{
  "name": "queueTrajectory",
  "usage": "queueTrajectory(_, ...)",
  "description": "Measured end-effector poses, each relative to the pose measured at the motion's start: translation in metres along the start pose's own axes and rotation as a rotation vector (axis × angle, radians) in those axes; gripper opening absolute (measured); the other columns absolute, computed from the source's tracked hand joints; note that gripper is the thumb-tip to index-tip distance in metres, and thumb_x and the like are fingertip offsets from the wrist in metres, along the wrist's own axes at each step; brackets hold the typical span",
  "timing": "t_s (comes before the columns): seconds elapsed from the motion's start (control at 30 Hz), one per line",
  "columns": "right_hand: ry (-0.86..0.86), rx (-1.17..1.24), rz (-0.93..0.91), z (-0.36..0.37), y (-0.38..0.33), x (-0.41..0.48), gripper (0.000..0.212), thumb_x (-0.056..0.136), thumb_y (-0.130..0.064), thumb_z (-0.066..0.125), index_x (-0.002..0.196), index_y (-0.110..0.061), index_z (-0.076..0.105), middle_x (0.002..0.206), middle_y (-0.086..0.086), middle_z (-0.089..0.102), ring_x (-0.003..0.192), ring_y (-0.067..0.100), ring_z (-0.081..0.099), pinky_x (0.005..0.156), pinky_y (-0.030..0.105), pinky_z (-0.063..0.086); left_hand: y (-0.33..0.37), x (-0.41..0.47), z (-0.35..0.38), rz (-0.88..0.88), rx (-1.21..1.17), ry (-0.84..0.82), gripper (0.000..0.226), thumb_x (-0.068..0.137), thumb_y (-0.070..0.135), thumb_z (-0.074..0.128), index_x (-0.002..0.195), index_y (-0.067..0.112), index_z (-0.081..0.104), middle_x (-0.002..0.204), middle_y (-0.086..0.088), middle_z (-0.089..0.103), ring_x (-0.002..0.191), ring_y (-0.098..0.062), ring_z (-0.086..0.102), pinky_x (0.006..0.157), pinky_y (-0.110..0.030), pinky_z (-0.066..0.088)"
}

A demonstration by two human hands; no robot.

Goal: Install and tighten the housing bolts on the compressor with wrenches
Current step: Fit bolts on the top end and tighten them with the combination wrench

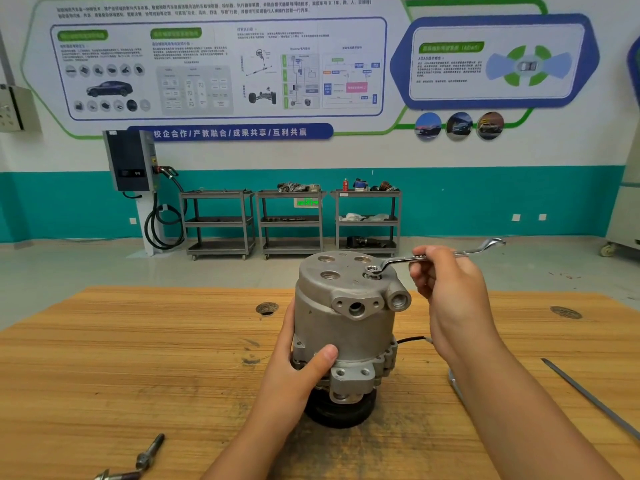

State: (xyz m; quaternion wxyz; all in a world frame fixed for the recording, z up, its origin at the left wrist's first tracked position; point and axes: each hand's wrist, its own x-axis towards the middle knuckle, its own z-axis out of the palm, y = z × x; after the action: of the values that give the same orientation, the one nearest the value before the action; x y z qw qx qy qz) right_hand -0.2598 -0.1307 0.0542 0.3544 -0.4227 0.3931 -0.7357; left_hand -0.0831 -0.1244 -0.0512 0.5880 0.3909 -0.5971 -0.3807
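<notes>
Where the compressor [346, 323] stands: upright on its black pulley [341, 412], mid wooden table [138, 358], close to the person.
Left hand [304, 358]: fingers and thumb curled round the lower housing, steadying it.
Right hand [446, 282]: closed round the shank of the offset ring wrench [408, 259]; its ring end sits over a housing bolt [372, 270] on the top face.
To do it well: keep the ring flat and fully down on the head, pull in a smooth arc, and brace the body against turning.
Spare bolts [150, 453]: at the near left edge, well apart.
</notes>
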Motion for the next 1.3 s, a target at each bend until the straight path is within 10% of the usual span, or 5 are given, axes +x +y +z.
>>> queueTrajectory(0.4, -0.089, -0.035, 0.054, -0.004, 0.003, 0.005, 0.018, 0.093, -0.017, 0.045, 0.079, -0.016, 0.055, 0.050, -0.009, 0.051, 0.058, 0.012, 0.043, 0.061, 0.028, 0.035, 0.001, -0.001, -0.002, -0.002, -0.010, -0.006, 0.082, 0.059, 0.065, 0.070, 0.125, 0.068, 0.022, 0.108, 0.059, 0.044, 0.100, 0.029, 0.048, 0.068, 0.003, 0.041)
queueTrajectory(0.9, 0.088, 0.106, -0.334, 0.013, 0.020, -0.025, 0.013, 0.077, -0.019, 0.042, 0.066, -0.013, 0.045, 0.048, -0.013, 0.046, 0.046, -0.001, 0.039, 0.044, 0.010, 0.033, -0.002, 0.000, -0.004, -0.004, 0.001, 0.003, 0.081, 0.059, 0.066, 0.070, 0.125, 0.068, 0.024, 0.108, 0.058, 0.045, 0.100, 0.028, 0.049, 0.070, 0.003, 0.041)
queueTrajectory(1.13, 0.043, -0.490, -0.935, 0.017, 0.023, -0.038, 0.021, 0.086, -0.015, 0.042, 0.065, -0.011, 0.044, 0.059, 0.000, 0.043, 0.060, 0.013, 0.035, 0.059, 0.031, 0.030, -0.002, 0.001, -0.003, -0.008, -0.004, 0.012, 0.082, 0.058, 0.066, 0.070, 0.125, 0.068, 0.023, 0.109, 0.055, 0.047, 0.100, 0.027, 0.049, 0.069, 0.003, 0.041)
queueTrajectory(1.3, 0.023, -0.717, -1.024, 0.025, 0.020, -0.047, 0.025, 0.084, -0.025, 0.058, 0.067, -0.007, 0.054, 0.060, 0.000, 0.048, 0.060, 0.021, 0.047, 0.067, 0.031, 0.027, -0.002, 0.000, -0.002, -0.002, -0.006, 0.008, 0.085, 0.060, 0.065, 0.073, 0.131, 0.062, 0.026, 0.112, 0.052, 0.049, 0.101, 0.026, 0.050, 0.070, 0.002, 0.042)
